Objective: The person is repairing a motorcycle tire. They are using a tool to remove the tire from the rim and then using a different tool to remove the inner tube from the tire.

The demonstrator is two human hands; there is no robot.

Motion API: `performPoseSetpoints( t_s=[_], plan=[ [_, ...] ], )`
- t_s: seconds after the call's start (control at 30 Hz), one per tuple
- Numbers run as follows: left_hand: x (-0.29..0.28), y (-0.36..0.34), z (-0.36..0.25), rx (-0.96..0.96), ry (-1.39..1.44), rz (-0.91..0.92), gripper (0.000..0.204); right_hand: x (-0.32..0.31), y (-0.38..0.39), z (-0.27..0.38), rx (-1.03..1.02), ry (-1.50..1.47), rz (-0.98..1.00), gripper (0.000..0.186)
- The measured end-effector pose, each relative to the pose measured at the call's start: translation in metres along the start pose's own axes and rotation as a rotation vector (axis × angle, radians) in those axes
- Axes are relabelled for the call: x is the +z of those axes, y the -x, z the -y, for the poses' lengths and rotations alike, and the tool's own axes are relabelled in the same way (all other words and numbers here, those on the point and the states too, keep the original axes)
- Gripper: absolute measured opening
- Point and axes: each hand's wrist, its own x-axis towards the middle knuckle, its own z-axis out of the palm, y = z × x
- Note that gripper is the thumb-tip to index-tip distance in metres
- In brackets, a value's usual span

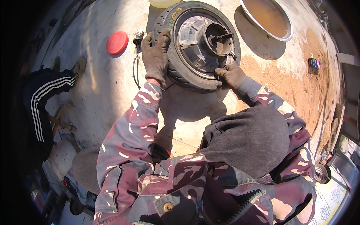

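Note:
A black tyre on a wheel with a dark hub and projecting axle lies on the concrete. My left hand, in a brown glove, grips the tyre’s left side. My gloved right hand is closed at the lower-right rim, with a thin metal piece by its fingers; what exactly it holds is unclear. Dark cables with a connector lie left of the tyre.
A red round lid lies left, a basin of brown water upper right, a yellowish container behind the tyre, a small dark-and-blue item on sandy dirt. Another person’s leg in striped trousers is at left.

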Motion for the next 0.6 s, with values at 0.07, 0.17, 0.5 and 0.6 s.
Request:
performPoseSetpoints(
  t_s=[0.07,0.17,0.5,0.6],
  plan=[
    [-0.001,0.001,-0.001,0.018,0.002,0.002,0.061,0.005,0.003,0.006,0.133,-0.297,0.050,0.028],
    [-0.005,0.002,-0.003,0.043,0.005,0.008,0.062,0.008,0.004,0.016,0.329,-0.644,0.177,0.023],
    [-0.006,-0.001,0.000,0.027,0.061,0.009,0.062,0.002,0.002,0.013,0.237,-0.506,0.214,0.027],
    [-0.007,-0.003,0.002,0.032,0.038,-0.005,0.061,-0.006,0.009,0.008,0.035,-0.353,0.187,0.029]
  ],
)
